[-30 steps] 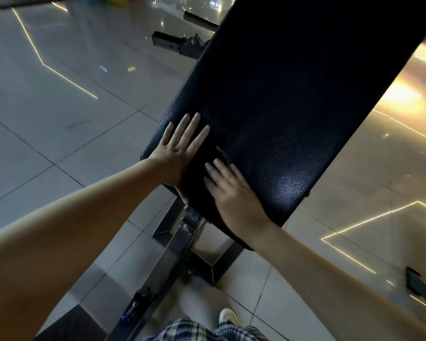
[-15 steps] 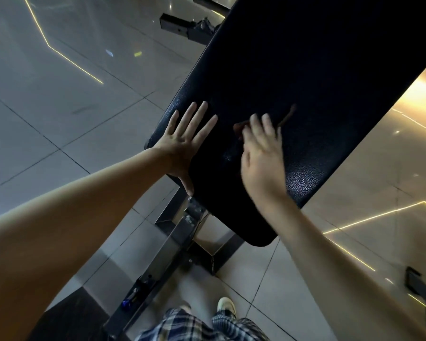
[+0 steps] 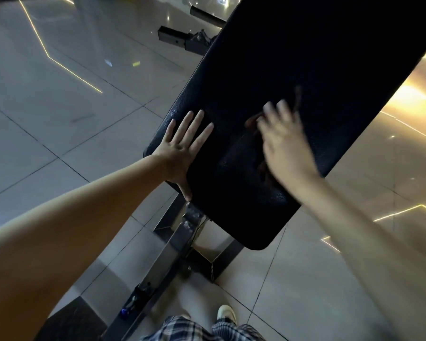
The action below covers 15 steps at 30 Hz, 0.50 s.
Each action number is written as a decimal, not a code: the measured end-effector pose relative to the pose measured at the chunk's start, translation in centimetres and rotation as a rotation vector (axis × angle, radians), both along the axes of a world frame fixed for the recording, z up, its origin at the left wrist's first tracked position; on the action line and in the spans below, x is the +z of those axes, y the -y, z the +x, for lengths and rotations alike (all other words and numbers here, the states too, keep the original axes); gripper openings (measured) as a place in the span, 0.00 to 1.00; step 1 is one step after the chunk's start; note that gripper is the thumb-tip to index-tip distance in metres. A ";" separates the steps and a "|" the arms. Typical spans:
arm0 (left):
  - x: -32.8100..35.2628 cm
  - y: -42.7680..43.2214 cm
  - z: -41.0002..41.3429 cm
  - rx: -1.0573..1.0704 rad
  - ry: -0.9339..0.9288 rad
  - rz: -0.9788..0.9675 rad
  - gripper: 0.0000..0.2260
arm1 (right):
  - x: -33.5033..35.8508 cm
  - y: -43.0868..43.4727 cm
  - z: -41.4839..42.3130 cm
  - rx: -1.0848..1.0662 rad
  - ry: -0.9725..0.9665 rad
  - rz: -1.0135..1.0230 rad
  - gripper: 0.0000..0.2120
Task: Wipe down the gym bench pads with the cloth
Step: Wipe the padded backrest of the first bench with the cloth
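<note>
The left hand [image 3: 180,148] lies flat and wide on the near left edge of the black bench pad [image 3: 317,57], fingers spread and thumb running down its side. Just to its right the right hand [image 3: 283,146], blurred, presses with outstretched fingers on a dark brownish cloth [image 3: 252,121]. The cloth lies on the pad under that palm, its edges showing beyond the fingertips and beside the thumb.

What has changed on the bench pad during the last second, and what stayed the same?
The right hand, pressing the dark cloth flat, slid up the black bench pad, away from its near end and toward its right edge. The left hand stayed flat on the pad's left edge.
</note>
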State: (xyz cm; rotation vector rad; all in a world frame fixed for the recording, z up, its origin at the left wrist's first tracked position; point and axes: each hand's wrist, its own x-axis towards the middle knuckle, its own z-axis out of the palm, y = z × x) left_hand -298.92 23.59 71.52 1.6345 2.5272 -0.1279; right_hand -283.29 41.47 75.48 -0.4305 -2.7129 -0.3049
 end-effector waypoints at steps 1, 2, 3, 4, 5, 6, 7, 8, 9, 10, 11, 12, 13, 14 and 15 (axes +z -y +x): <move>0.0 0.0 0.0 -0.003 -0.002 -0.002 0.76 | 1.5 -1.6 -0.1 -0.069 -0.047 -0.038 0.19; 0.0 0.0 0.0 -0.005 -0.005 -0.005 0.76 | 2.7 -2.7 -0.2 -0.120 -0.091 -0.077 0.18; -0.1 0.0 0.0 -0.005 -0.008 -0.009 0.76 | 3.2 -3.3 -0.3 -0.152 -0.133 -0.108 0.18; -0.1 0.0 0.0 -0.004 -0.008 -0.012 0.77 | 3.2 -3.3 -0.4 -0.171 -0.174 -0.122 0.18; -0.2 0.0 -0.1 -0.004 -0.005 -0.014 0.77 | 2.8 -2.7 -0.7 -0.182 -0.207 -0.131 0.18; -0.3 0.0 -0.1 -0.004 -0.002 -0.015 0.77 | 2.1 -1.9 -0.9 -0.186 -0.232 -0.146 0.18; -0.3 -0.1 -0.2 -0.002 0.001 -0.016 0.77 | 1.2 -0.8 -1.0 -0.182 -0.246 -0.172 0.19; -0.3 -0.1 -0.2 -0.001 0.002 -0.020 0.76 | 0.0 0.5 -1.2 -0.159 -0.249 -0.194 0.19; -0.4 -0.2 -0.2 0.003 0.001 -0.024 0.76 | -1.3 2.1 -1.2 -0.120 -0.239 -0.208 0.19; -0.4 -0.3 -0.2 0.008 -0.001 -0.027 0.76 | -2.7 3.7 -1.0 -0.071 -0.220 -0.212 0.19; -0.4 -0.3 -0.2 0.016 -0.002 -0.025 0.76 | -4.1 5.4 -0.8 -0.021 -0.191 -0.216 0.18; -0.5 -0.2 -0.1 0.023 -0.006 -0.017 0.76 | -5.5 7.1 -0.4 0.027 -0.158 -0.221 0.18; -0.6 -0.1 -0.1 0.026 -0.014 -0.007 0.75 | -6.8 8.7 0.1 0.070 -0.117 -0.225 0.18; -0.6 -0.1 0.0 0.026 -0.023 0.006 0.75 | -7.8 10.0 0.6 0.109 -0.066 -0.222 0.18; -0.7 0.0 0.1 0.023 -0.034 0.020 0.75 | -8.5 11.0 1.2 0.144 -0.008 -0.213 0.19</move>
